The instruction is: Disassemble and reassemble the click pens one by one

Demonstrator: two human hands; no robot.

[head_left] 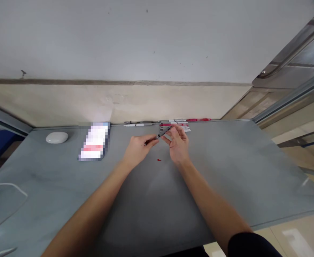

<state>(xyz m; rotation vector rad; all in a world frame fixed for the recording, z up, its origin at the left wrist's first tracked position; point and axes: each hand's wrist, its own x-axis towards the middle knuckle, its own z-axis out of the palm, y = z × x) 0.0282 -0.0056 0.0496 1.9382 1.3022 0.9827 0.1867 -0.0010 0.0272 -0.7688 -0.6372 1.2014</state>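
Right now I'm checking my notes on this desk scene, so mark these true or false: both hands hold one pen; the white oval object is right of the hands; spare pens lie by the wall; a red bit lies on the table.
1. Both hands, left hand and right hand, hold one pen: true.
2. White oval object lies right of the hands: false, left.
3. Spare pens lie by the wall: true.
4. Red bit lies on the table: true.
5. The table is wooden brown: false, grey.
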